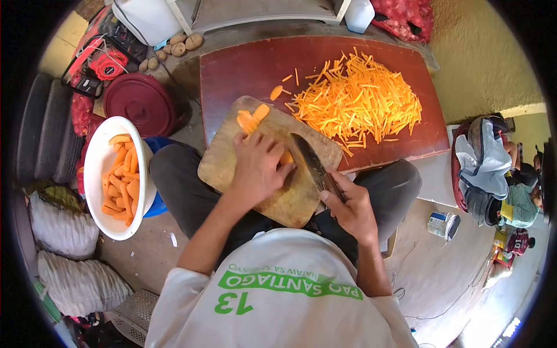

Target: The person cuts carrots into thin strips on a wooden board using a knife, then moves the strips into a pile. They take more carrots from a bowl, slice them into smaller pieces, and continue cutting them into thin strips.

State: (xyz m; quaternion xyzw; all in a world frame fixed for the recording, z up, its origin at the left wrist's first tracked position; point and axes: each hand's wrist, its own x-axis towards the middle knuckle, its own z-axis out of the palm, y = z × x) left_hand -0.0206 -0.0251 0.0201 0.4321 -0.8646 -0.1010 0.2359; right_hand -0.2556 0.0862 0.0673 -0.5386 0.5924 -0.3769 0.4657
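Observation:
A worn cutting board lies tilted across my lap, its far end against the red table. My left hand presses down on a carrot piece, with its fingers curled over it and most of the carrot hidden. Beyond those fingertips lie carrot slices at the board's far left edge. In my right hand is a kitchen knife, gripped by its handle; the dark blade lies over the board, just right of the carrot piece and seemingly apart from it. A large pile of carrot strips covers much of the table.
The red table stands ahead. At my left is a white basin of peeled carrots, near a dark red lidded bucket. White sacks sit at the lower left. A jar lies on the floor at right.

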